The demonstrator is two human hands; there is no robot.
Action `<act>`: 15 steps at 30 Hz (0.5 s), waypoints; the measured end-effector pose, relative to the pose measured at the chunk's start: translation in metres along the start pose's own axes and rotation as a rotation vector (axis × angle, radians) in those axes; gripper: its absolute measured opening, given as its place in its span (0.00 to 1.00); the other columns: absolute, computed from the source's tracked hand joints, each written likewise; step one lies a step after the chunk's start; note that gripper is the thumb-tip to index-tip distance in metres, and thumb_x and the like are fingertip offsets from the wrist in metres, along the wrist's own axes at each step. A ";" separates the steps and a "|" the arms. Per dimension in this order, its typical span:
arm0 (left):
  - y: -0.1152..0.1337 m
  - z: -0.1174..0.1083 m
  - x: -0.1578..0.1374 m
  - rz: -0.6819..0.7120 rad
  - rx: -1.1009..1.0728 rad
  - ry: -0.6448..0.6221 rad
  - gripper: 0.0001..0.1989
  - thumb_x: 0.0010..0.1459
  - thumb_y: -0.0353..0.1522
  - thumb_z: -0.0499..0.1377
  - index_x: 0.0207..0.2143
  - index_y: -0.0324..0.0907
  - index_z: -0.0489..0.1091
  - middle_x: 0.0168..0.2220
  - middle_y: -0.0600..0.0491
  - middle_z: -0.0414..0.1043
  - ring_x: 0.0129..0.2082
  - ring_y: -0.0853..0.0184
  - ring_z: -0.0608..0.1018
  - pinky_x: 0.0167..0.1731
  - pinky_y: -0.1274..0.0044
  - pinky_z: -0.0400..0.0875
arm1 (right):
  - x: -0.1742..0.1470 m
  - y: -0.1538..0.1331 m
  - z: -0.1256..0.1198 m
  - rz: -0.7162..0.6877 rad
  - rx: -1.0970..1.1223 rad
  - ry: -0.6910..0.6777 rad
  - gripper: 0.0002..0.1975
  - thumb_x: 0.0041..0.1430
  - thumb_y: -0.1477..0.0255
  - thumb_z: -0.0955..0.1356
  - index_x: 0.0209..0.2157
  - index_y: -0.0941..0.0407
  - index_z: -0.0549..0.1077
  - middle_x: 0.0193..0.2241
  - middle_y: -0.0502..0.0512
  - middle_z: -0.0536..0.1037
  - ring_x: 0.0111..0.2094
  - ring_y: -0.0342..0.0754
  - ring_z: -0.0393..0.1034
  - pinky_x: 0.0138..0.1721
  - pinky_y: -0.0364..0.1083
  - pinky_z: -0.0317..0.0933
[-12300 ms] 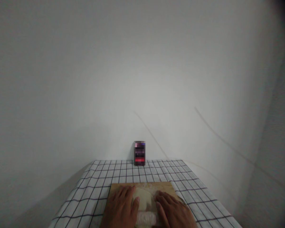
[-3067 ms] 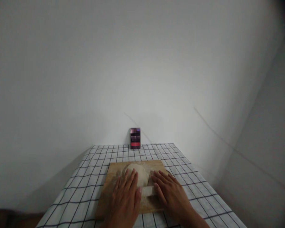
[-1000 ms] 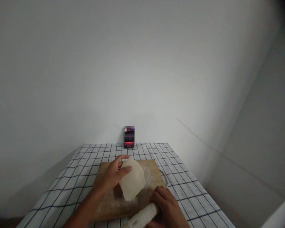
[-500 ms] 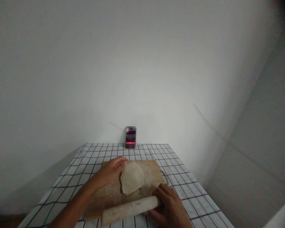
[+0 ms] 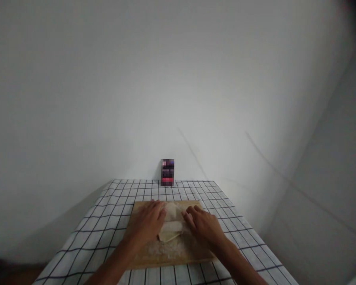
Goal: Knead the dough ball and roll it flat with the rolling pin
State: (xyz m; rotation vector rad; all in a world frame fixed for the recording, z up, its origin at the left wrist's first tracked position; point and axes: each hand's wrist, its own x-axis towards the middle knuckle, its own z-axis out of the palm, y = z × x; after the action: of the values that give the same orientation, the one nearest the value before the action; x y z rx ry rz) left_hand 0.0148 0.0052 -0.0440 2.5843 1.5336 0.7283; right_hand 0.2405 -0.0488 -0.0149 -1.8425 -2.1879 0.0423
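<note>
A pale rolling pin (image 5: 172, 226) lies crosswise over a flat piece of dough (image 5: 169, 236). The dough shows beyond the pin and in front of it. On the pin's left end rests my left hand (image 5: 150, 220), its fingers pointing forward over the wood and covering that end. My right hand (image 5: 204, 225) is curled over the other end, hiding it. Beneath all this is a wooden board (image 5: 163, 260), dusted with flour.
A white tablecloth with dark grid lines (image 5: 102, 233) covers the table. At the far edge, a dark pixelated object (image 5: 167, 173) stands against the pale wall (image 5: 178, 99).
The rolling pin has moved from the board's near edge onto the dough. My left hand has come from beside the dough onto the pin; my right hand has moved forward with it.
</note>
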 end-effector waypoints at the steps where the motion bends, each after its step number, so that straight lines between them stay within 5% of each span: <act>1: -0.005 0.001 0.004 0.006 0.010 -0.040 0.22 0.72 0.33 0.44 0.59 0.41 0.71 0.62 0.43 0.73 0.66 0.56 0.70 0.66 0.60 0.62 | 0.004 0.001 0.000 0.000 -0.031 0.001 0.23 0.77 0.59 0.54 0.47 0.54 0.76 0.45 0.60 0.80 0.46 0.55 0.78 0.41 0.49 0.67; 6: -0.021 0.000 0.016 0.022 0.088 -0.137 0.21 0.71 0.33 0.47 0.60 0.44 0.71 0.64 0.43 0.72 0.67 0.50 0.68 0.64 0.53 0.62 | 0.024 0.010 0.005 -0.072 -0.045 -0.009 0.21 0.75 0.65 0.56 0.57 0.54 0.74 0.60 0.63 0.74 0.60 0.59 0.69 0.56 0.59 0.65; 11: -0.017 0.003 0.007 0.006 0.196 0.008 0.16 0.70 0.33 0.49 0.52 0.45 0.75 0.62 0.43 0.73 0.64 0.47 0.72 0.61 0.51 0.63 | 0.021 0.019 0.020 -0.131 0.041 0.046 0.22 0.75 0.67 0.56 0.60 0.53 0.73 0.64 0.59 0.73 0.66 0.55 0.63 0.64 0.57 0.60; 15: -0.009 0.007 -0.010 0.012 0.229 0.109 0.19 0.72 0.36 0.48 0.59 0.42 0.70 0.62 0.41 0.72 0.64 0.47 0.71 0.63 0.49 0.62 | 0.002 0.018 0.027 -0.138 0.065 0.079 0.22 0.75 0.67 0.56 0.60 0.52 0.73 0.64 0.56 0.73 0.67 0.55 0.62 0.67 0.58 0.57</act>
State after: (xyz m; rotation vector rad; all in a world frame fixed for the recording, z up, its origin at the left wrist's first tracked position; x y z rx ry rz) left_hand 0.0064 0.0028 -0.0567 2.7592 1.7287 0.7469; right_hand 0.2510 -0.0393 -0.0442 -1.6269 -2.2252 0.0122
